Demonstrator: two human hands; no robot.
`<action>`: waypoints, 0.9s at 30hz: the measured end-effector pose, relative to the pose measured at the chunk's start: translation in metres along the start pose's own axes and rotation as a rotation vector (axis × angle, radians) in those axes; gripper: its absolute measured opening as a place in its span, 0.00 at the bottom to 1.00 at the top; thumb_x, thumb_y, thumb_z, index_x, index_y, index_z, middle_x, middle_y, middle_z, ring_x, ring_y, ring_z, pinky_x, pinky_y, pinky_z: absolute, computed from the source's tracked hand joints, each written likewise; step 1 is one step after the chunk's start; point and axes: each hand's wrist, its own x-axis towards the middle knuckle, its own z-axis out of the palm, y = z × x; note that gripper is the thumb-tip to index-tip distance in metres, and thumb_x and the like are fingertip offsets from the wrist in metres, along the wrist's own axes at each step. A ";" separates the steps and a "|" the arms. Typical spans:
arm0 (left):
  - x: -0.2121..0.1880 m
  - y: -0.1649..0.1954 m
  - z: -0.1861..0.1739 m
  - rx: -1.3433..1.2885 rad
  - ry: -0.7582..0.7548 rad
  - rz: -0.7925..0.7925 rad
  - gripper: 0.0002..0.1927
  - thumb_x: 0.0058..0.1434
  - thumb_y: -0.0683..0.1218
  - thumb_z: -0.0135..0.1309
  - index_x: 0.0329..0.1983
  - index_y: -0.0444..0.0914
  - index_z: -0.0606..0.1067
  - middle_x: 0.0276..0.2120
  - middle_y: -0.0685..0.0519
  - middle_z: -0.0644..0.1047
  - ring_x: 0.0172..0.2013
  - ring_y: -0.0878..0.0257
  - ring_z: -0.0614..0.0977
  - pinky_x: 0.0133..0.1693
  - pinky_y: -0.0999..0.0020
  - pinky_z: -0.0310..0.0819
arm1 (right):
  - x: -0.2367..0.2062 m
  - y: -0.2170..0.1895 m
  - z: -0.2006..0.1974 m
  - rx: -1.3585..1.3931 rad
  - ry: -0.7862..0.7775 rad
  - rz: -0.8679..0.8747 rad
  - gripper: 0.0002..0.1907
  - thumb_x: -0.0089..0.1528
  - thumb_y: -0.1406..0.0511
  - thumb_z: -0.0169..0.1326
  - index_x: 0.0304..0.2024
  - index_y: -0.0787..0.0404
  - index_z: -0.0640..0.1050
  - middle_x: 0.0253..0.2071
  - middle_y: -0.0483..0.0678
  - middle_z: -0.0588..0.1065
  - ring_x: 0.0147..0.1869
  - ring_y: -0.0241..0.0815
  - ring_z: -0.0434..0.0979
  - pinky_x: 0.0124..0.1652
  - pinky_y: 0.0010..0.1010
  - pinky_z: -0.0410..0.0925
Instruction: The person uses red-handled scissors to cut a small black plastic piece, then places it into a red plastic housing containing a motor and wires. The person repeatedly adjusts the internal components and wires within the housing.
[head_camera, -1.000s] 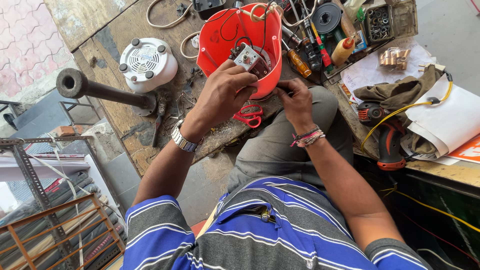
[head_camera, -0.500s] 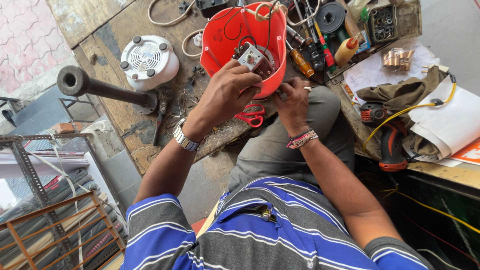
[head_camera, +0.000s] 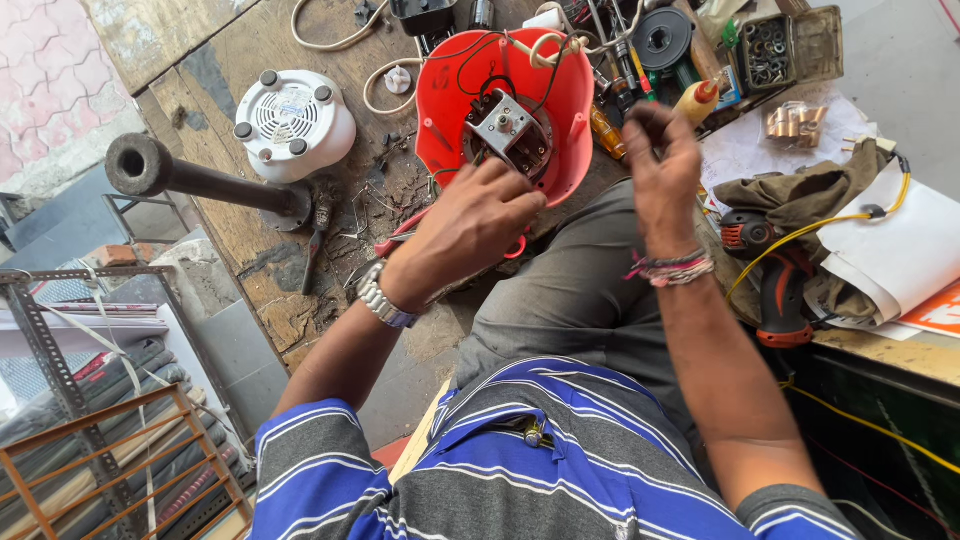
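Right hand (head_camera: 660, 150) is lifting clear, fingertips pinching something too small to tell. Left hand (head_camera: 470, 225) is gripping the red housing (head_camera: 450, 110) on the workbench (head_camera: 250, 240); bracing it firmly is helping.

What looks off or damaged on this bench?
The red housing lies opened up on the wooden bench, its motor and loose wires exposed. The left hand rests at its rim; the right hand is raised clear. Small bits litter the bench beside it.
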 end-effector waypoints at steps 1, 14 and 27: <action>-0.003 -0.003 -0.004 0.027 0.043 0.013 0.13 0.56 0.42 0.61 0.45 0.39 0.80 0.43 0.49 0.80 0.46 0.53 0.78 0.44 0.56 0.71 | 0.008 -0.009 0.000 -0.080 -0.021 -0.111 0.12 0.74 0.67 0.57 0.57 0.64 0.76 0.50 0.45 0.77 0.51 0.34 0.76 0.52 0.26 0.72; -0.026 -0.120 0.013 -1.317 0.431 -0.708 0.45 0.66 0.61 0.50 0.79 0.37 0.49 0.74 0.41 0.58 0.73 0.49 0.60 0.67 0.49 0.61 | 0.045 -0.077 0.075 -0.549 -0.325 -0.428 0.34 0.75 0.71 0.51 0.79 0.65 0.52 0.77 0.60 0.61 0.79 0.53 0.64 0.72 0.39 0.63; -0.041 -0.129 0.036 -1.383 0.421 -0.531 0.40 0.76 0.60 0.45 0.83 0.44 0.43 0.81 0.45 0.53 0.80 0.51 0.55 0.78 0.53 0.50 | 0.029 -0.064 0.074 -0.265 -0.401 -0.173 0.29 0.79 0.67 0.41 0.82 0.57 0.52 0.78 0.50 0.64 0.54 0.32 0.75 0.54 0.26 0.75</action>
